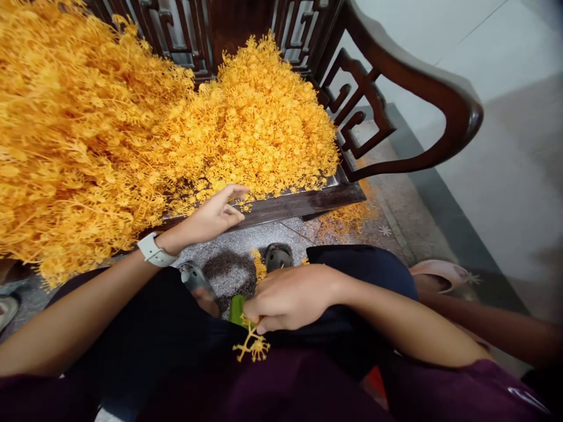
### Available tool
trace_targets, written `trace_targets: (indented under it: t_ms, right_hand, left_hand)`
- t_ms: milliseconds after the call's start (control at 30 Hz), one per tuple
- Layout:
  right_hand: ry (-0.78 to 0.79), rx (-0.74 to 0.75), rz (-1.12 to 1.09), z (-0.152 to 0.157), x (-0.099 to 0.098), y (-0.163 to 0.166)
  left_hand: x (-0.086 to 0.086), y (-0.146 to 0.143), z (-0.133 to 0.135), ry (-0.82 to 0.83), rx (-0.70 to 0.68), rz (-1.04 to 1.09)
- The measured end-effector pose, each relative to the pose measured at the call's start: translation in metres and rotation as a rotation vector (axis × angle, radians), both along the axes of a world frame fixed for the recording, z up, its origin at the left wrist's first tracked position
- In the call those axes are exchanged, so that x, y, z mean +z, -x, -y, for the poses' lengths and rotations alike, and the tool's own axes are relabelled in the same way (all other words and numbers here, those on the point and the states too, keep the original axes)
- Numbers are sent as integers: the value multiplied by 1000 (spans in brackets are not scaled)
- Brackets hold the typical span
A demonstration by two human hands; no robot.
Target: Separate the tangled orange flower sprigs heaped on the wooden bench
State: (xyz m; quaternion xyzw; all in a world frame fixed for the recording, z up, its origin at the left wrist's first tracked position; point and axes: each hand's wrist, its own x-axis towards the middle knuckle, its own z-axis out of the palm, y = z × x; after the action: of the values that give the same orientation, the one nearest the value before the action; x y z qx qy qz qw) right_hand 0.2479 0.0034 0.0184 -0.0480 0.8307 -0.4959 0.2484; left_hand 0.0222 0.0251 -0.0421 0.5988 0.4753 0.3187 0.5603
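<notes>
One hand (215, 214) outstretched, right hand (290, 298) curled

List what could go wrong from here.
The yellow pile reaches the front edge of the bench, so pieces might slide onto the floor, where yellow scraps already lie.
The left hand, close to that edge, could knock some off.
The thin sprig might slip from the right hand.

Left grip (215, 212) loosely parted, right grip (288, 297) pinched.
</notes>
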Motion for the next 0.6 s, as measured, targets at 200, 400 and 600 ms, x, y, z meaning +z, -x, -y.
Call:
trace_targets:
  t_ms: [200,400,600]
  right_hand:
    - [40,-775,-180,-19,8,-16]
    - [179,-1373,-474,-33,6,-22]
    - [52,-1353,-482,-33,4,-25]
  left_hand:
    - [11,-13,1,87,62,76]
    - [24,-15,14,-46,65,294]
    - [34,-28,28,-120,31,144]
